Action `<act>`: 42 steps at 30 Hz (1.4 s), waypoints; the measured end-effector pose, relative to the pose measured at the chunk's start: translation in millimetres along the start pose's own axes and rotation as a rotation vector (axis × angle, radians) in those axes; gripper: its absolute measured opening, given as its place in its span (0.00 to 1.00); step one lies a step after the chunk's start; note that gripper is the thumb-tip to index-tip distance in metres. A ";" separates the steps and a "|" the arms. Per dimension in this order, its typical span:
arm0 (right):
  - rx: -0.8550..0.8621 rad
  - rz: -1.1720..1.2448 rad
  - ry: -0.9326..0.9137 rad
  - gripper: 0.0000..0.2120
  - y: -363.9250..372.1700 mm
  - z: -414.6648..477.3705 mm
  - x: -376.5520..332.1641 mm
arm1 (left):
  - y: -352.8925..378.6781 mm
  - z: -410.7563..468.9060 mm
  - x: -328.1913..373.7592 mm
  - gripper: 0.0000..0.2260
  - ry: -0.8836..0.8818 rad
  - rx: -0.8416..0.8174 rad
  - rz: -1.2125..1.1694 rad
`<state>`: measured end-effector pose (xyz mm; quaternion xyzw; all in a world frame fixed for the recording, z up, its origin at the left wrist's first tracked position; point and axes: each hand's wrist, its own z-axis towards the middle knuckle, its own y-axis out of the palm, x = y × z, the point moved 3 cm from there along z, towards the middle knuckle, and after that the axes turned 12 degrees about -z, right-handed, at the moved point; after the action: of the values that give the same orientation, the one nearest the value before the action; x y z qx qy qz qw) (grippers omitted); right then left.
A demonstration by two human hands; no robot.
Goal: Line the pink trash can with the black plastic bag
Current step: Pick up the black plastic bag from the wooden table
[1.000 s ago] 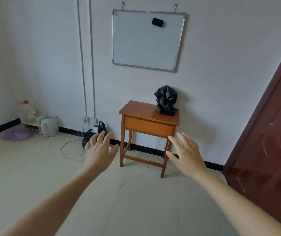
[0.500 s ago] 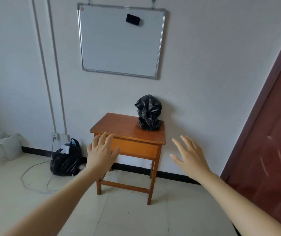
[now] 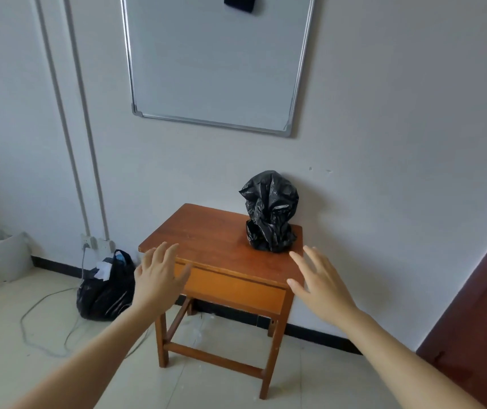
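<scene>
A crumpled black plastic bag (image 3: 270, 212) stands upright at the back right of a small wooden table (image 3: 206, 240) against the wall. Whatever is under the bag is hidden; no pink trash can shows. My left hand (image 3: 159, 276) hovers open, fingers spread, in front of the table's front left edge. My right hand (image 3: 321, 283) is open too, held at the table's front right corner, below and right of the bag. Neither hand touches anything.
A whiteboard (image 3: 215, 63) hangs above the table. A filled black bag (image 3: 106, 287) and a loose cable (image 3: 44, 320) lie on the floor left of the table, below wall sockets (image 3: 97, 242). White containers (image 3: 3, 255) sit far left. A dark red door (image 3: 478, 314) is at right.
The view has closed in on the table, which now looks larger and nearer. Both open hands have come up level with the table's front edge, still empty.
</scene>
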<state>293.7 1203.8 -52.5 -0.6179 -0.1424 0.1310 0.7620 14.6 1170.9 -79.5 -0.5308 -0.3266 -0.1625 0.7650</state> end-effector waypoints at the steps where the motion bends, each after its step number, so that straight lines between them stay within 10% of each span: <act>1: -0.004 -0.012 0.006 0.27 -0.3 15.6 6.3 | 7.2 17.4 1.7 0.24 0.023 -0.005 -0.005; 22: -0.094 -0.004 0.022 0.28 97.0 219.7 220.9 | 248.7 258.0 107.1 0.24 -0.022 -0.146 -0.089; 25: -0.074 0.004 -0.072 0.43 110.0 250.4 240.9 | 277.5 265.5 114.4 0.24 -0.104 -0.134 -0.075; 31: -0.096 0.097 -0.218 0.25 136.5 313.6 238.5 | 302.0 271.1 104.9 0.25 -0.216 -0.105 0.009; 42: 0.267 -0.084 -0.502 0.22 140.4 443.5 176.9 | 366.8 341.3 115.9 0.49 -0.263 -0.166 0.201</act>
<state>286.0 1699.8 -93.5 -0.4541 -0.3336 0.2656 0.7823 206.3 1636.4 -184.4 -0.6388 -0.3545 -0.0409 0.6817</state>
